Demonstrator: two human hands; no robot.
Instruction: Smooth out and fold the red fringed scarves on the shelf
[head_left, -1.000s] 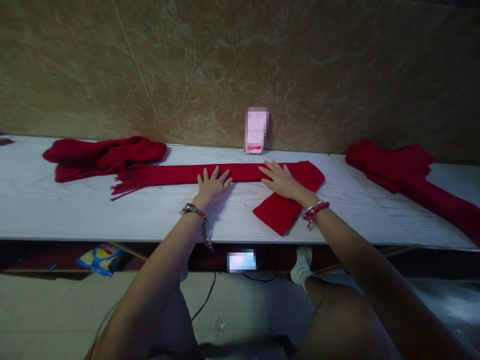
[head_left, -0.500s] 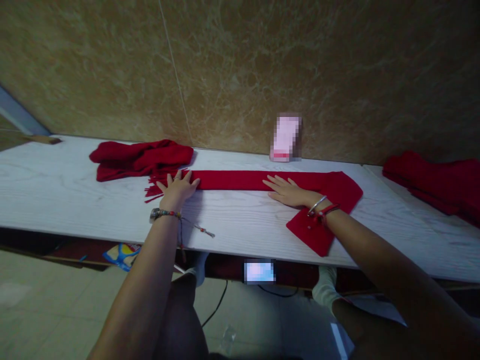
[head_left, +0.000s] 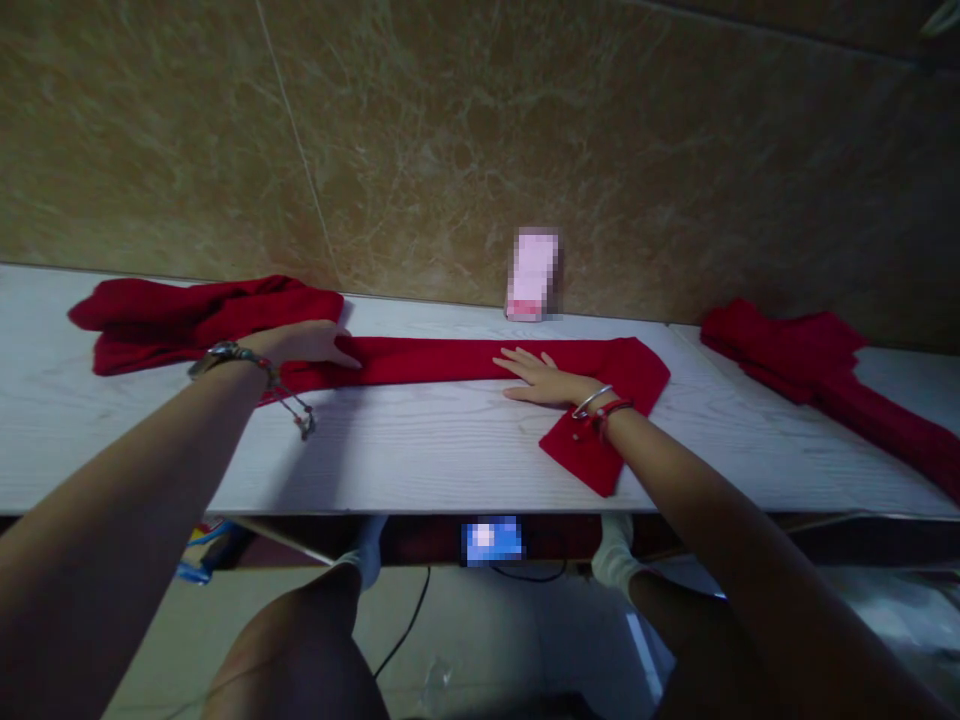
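Note:
A long red scarf (head_left: 435, 360) lies stretched along the white wooden table (head_left: 450, 460), its right end folded back toward me in a flap (head_left: 585, 455). My left hand (head_left: 300, 344) rests on the scarf's left end, next to a crumpled red pile, with its fingers laid out over the cloth. My right hand (head_left: 536, 378) lies flat and open on the scarf right of the middle, fingers spread and pointing left. Both wrists wear bracelets.
A heap of red scarves (head_left: 187, 315) lies at the back left and another (head_left: 810, 365) at the right. A small pink box (head_left: 534, 275) stands against the marbled wall. Under the table are a lit screen (head_left: 491, 540), a cable and a blue bag (head_left: 199, 560).
My left hand has slid leftward along the scarf from its middle to its left end. My right hand has stayed flat on the cloth. The view has swung about.

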